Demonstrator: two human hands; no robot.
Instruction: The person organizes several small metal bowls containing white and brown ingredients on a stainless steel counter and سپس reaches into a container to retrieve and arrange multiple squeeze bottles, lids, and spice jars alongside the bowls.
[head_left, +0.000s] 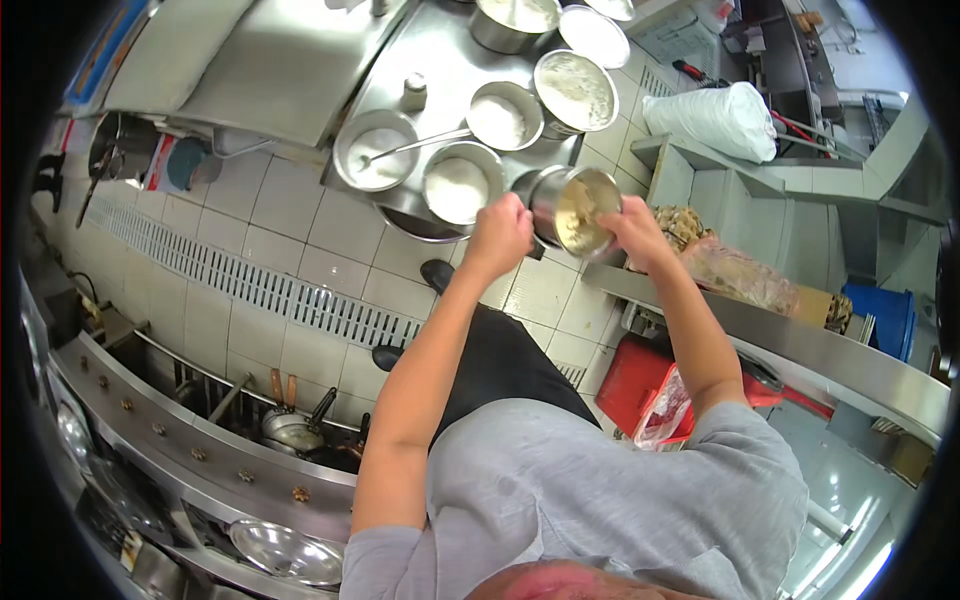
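Both my hands are on a steel pot (587, 214) with pale yellowish contents, tilted beyond the near right end of a steel table. My left hand (504, 231) is closed at the pot's left side, perhaps on a handle; what it grips is partly hidden. My right hand (636, 231) holds the right rim, its fingers reaching over the edge. Just left of the pot is a steel container of white powder (457, 184). Another such container (375, 154) has a long-handled ladle (420, 142) leaning in it. A third container (501, 120) and a larger round tub (576, 91) stand behind.
A steel shaker (414, 91) stands on the steel table (442, 45). To the right, a counter edge (750, 330) runs past a red bin (637, 382). A floor drain grate (277, 289) crosses the tiles at left. Pans (292, 429) hang by the stove.
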